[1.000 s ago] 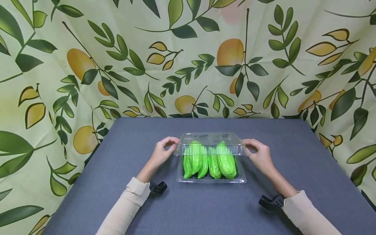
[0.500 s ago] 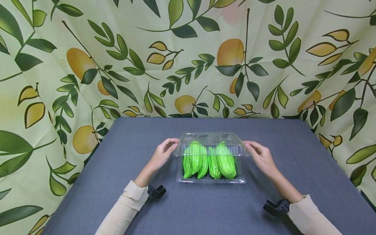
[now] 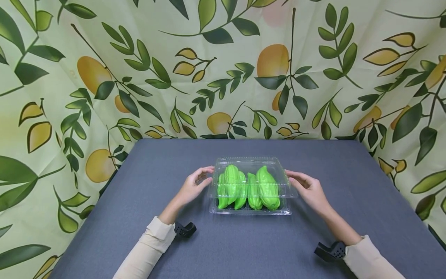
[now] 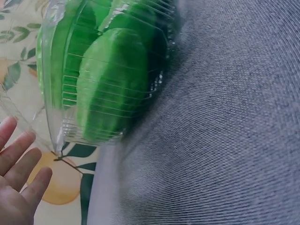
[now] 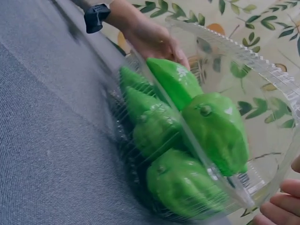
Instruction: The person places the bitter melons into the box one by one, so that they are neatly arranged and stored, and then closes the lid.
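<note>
A hinged clear plastic clamshell box (image 3: 251, 212) lies in the middle of the table with several bright green, ribbed, chayote-like vegetables (image 3: 267, 190) inside. Its clear lid (image 3: 251, 161) slants forward over them, with the front rim (image 3: 252, 195) hanging above the tray's front edge. At the lid's left side is my left hand (image 3: 193, 185); the left wrist view shows its fingers (image 4: 21, 164) straight and spread beside the plastic. My right hand (image 3: 310, 190) has its fingertips at the lid's right side, thumb apart from the fingers. In the right wrist view those fingers (image 5: 283, 204) lie along the lid's rim.
A dark grey-blue cloth covers the table (image 3: 167, 155). Behind it and at both sides hangs a curtain (image 3: 150, 112) printed with leaves and fruit. Black wrist devices (image 3: 186, 230) sit on both forearms at the beige cuffs.
The lid has swung down and forward, its front rim now lower over the vegetables. The left hand's fingers have spread. The right hand has shifted slightly lower along the lid's side.
</note>
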{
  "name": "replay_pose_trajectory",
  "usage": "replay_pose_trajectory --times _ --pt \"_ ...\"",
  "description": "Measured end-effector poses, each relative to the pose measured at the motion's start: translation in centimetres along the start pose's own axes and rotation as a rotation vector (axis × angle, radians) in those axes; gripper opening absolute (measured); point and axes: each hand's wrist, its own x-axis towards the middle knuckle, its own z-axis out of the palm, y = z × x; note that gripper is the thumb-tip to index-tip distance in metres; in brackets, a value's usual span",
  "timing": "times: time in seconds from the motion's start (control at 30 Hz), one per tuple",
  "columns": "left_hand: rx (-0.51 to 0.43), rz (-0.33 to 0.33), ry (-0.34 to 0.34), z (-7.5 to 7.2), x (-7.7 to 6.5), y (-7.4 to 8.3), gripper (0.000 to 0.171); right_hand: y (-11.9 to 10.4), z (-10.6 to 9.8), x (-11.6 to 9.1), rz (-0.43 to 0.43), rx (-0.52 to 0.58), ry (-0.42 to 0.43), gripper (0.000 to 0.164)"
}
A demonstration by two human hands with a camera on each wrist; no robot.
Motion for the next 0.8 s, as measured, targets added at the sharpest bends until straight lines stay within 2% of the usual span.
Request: replay_pose_trajectory --times 0.3,0.63,0.8 --pt "0.041 0.007 -0.008 0.4 0.3 -1.0 0.025 0.9 0.6 0.0 -0.061 0.102 0.015 0.03" --pt "0.056 0.002 0.014 0.8 1.0 -1.1 0.024 1.5 1.1 0.2 0.033 0.046 -0.005 0.036" --pt "0.064 0.007 0.022 0.8 1.1 -1.2 0.027 1.5 1.3 0.0 0.01 0.076 -0.006 0.036"
